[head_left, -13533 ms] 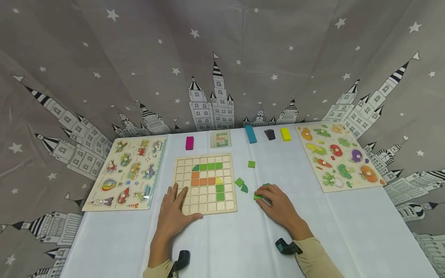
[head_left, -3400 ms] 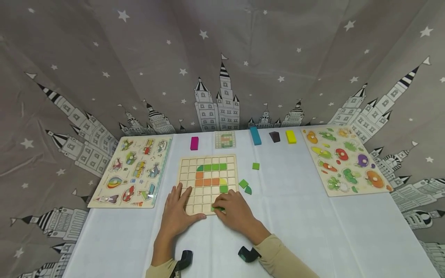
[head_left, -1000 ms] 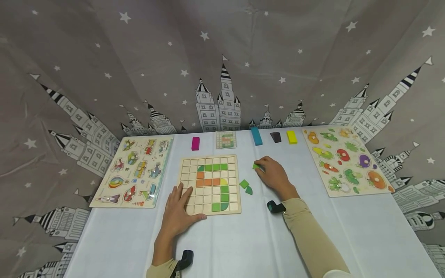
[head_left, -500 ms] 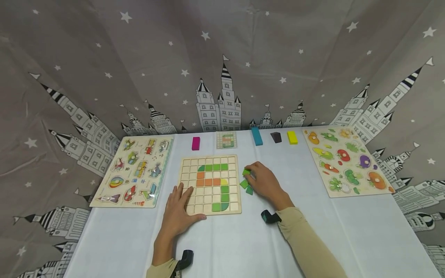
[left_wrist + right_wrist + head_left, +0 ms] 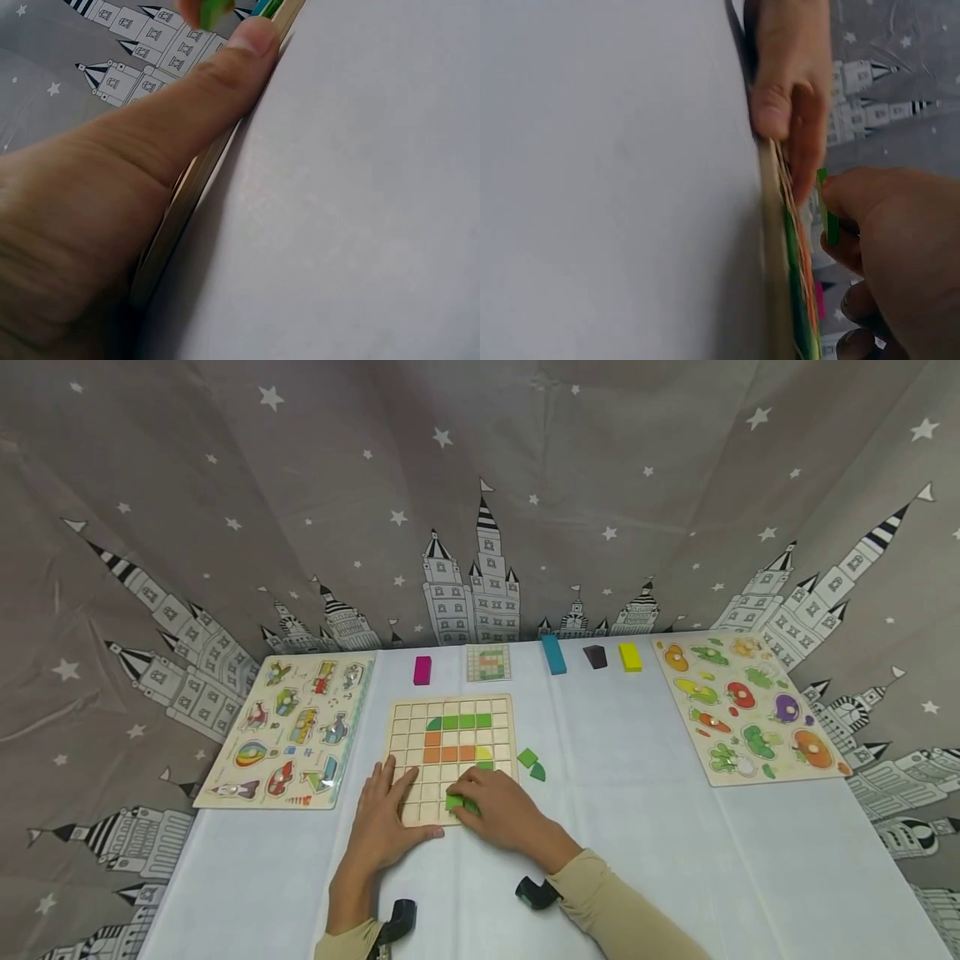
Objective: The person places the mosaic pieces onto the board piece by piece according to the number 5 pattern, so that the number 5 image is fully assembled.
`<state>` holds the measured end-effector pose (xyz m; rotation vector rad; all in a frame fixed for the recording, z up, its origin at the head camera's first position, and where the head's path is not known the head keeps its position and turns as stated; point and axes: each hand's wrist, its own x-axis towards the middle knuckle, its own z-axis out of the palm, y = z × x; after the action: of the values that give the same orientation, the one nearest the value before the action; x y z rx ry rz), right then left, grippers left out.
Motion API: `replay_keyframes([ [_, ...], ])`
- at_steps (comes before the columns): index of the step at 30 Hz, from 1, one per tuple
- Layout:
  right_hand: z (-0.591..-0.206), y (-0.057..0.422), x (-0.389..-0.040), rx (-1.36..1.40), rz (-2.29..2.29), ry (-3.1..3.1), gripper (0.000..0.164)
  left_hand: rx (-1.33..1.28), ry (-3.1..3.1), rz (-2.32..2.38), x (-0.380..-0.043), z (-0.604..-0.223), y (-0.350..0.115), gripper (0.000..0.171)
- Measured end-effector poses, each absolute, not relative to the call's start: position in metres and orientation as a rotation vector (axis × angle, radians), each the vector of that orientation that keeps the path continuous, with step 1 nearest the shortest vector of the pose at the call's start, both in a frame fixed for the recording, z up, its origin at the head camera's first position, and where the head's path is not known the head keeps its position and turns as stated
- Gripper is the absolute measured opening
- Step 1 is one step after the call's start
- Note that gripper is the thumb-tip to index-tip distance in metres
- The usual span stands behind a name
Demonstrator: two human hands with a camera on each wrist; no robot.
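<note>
The right hand point(image 5: 501, 808) pinches a green square tile point(image 5: 453, 802) between thumb and fingers, just above the front rows of the wooden grid board point(image 5: 402, 712). In the right wrist view that tile point(image 5: 829, 217) is edge-on, clear of the board. My left hand point(image 5: 381, 831) rests at the board's front left corner, fingers spread over its left side and thumb along its front edge. On the board lie green, orange and yellow tiles; the right hand hides some near the front. A loose green square point(image 5: 528, 757) and a green quarter-round tile point(image 5: 537, 772) lie right of it.
Behind the board lies a small pattern card point(image 5: 489, 662) beside a magenta block point(image 5: 422, 670). Blue point(image 5: 553, 655), dark point(image 5: 596, 657) and yellow point(image 5: 630, 657) blocks stand at the back. A vehicle puzzle point(image 5: 300, 793) lies left, a vegetable puzzle point(image 5: 720, 710) right.
Green tiles have been added at the board's front. My right hand then took the green square from the back right and carried it left, over the front rows. The left hand stays put.
</note>
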<state>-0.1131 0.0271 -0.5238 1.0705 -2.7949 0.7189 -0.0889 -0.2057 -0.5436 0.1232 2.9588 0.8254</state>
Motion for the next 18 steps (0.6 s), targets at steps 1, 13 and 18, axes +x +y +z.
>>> replay_keyframes([
  [1, -0.526, 0.023, -0.112, 1.09, 0.69, -2.795, 0.026, 0.129, 2.959, 0.823, -0.089, -0.544, -0.206, 0.112],
  [13, -0.53, 0.009, -0.105, 1.055, 0.535, -2.806, 0.021, 0.142, 2.951, 0.825, -0.089, -0.54, -0.206, 0.108],
  [18, -0.526, 0.007, -0.104, 1.022, 0.542, -2.845, 0.021, 0.146, 2.947, 0.827, -0.089, -0.542, -0.206, 0.108],
])
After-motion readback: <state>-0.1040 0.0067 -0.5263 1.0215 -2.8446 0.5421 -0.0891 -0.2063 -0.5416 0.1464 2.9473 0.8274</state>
